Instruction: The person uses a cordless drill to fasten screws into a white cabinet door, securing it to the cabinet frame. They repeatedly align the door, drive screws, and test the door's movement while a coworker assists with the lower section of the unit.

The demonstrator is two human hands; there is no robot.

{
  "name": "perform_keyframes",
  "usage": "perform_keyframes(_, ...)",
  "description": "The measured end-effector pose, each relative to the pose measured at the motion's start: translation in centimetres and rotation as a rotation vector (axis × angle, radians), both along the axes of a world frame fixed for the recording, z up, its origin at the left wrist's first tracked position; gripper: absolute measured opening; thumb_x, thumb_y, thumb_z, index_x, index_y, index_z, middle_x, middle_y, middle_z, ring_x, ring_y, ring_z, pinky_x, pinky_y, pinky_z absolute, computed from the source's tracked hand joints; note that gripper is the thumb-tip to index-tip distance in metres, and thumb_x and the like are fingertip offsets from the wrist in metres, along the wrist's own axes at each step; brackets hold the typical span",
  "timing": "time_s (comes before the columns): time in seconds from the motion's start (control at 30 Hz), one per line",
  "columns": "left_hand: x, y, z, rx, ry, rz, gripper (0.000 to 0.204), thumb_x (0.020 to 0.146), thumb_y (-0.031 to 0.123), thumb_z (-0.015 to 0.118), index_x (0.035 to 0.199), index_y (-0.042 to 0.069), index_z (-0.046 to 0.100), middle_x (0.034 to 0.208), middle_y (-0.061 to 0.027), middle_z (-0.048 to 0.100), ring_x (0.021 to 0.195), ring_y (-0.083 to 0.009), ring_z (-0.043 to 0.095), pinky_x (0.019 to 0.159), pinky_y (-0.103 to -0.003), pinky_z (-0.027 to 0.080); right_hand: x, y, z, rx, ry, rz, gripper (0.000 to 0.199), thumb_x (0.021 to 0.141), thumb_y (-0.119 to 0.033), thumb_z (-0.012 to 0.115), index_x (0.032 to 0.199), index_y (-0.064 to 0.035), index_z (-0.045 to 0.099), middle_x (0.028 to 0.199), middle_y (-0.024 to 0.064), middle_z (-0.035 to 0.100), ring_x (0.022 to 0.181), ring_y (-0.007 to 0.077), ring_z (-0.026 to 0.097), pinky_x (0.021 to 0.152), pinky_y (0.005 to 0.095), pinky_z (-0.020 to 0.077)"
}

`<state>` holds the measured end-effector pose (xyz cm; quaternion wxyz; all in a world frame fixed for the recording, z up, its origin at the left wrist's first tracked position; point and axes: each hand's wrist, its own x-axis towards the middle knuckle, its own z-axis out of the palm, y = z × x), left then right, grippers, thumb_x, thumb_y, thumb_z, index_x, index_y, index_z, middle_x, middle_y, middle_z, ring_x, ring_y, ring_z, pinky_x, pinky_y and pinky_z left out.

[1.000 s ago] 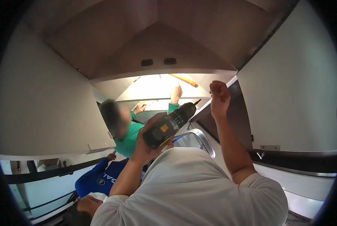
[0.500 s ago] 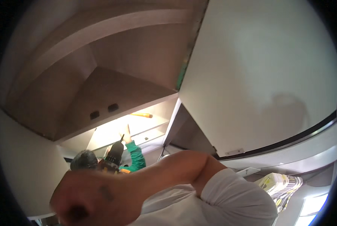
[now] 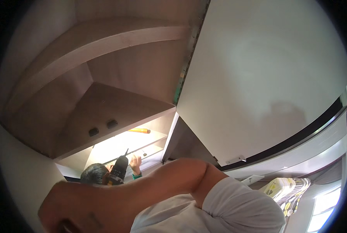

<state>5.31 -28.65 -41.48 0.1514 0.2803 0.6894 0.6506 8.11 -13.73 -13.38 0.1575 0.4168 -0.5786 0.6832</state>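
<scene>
My bare right arm [image 3: 142,190] comes from a white short sleeve at the lower right and reaches across to the lower left. Its hand and fingers cannot be made out. Just beyond the arm a black and yellow power drill [image 3: 120,170] points upward with a bit in its chuck. The arm hides its lower part, so what grips it is not visible. My left hand is out of view. Close to the drill are a co-worker's dark-haired head [image 3: 94,173] and raised hand [image 3: 135,164] with a green cuff.
Overhead is a brown corner cabinet [image 3: 119,97] with a curved shelf edge and two dark fittings [image 3: 111,124]. An orange-handled tool [image 3: 141,131] lies in the lit compartment below. A large pale panel [image 3: 262,77] fills the right side. A patterned cushion [image 3: 286,190] is near the window.
The cabinet and compartment sit lower in view. The co-worker's hand has drawn down from the lit compartment toward the drill, and less green sleeve shows. My arm has shifted slightly left.
</scene>
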Motion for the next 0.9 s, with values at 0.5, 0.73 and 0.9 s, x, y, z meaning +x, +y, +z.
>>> perform_keyframes(0.5, -1.7, -1.4, -3.3, -0.063, -0.168, -0.027, 0.074, 0.087, 0.006, 0.082, 0.149, -0.001, 0.043, 0.122, -0.0108, 0.063, 0.110, -0.0211, 0.062, 0.097, -0.034, 0.051, 22.8, 9.2, -42.0, -0.422, -1.449, -0.935, 0.030, 0.104, -0.031, 0.060, 0.118, -0.0044, 0.067, 0.086, -0.0010, 0.054, 0.075, 0.0089, 0.050, 0.072, 0.0287, 0.0466)
perform_keyframes(0.73, -1.9, 1.9, -0.9, 0.048, -0.080, -0.094, 0.078, 0.081, 0.007, 0.086, 0.147, -0.003, 0.045, 0.126, -0.0125, 0.065, 0.113, -0.0202, 0.063, 0.099, -0.035, 0.051, 45.8, 22.8, -43.2, -1.241, -0.631, -1.683, 0.061, 0.104, -0.057, 0.047, 0.147, -0.0144, 0.048, 0.149, 0.0066, 0.050, 0.135, 0.0294, 0.052, 0.102, 0.0469, 0.0523)
perform_keyframes(0.9, -1.6, 3.8, -0.3, 0.088, 0.029, -0.126, 0.076, 0.080, 0.007, 0.087, 0.145, -0.003, 0.049, 0.121, -0.0130, 0.067, 0.111, -0.0211, 0.065, 0.098, -0.036, 0.052, 40.5, 19.3, -17.2, -0.717, -0.301, -1.513, 0.065, 0.091, -0.047, 0.073, 0.140, -0.0103, 0.053, 0.126, 0.0064, 0.063, 0.115, 0.0255, 0.063, 0.097, 0.0446, 0.0522)
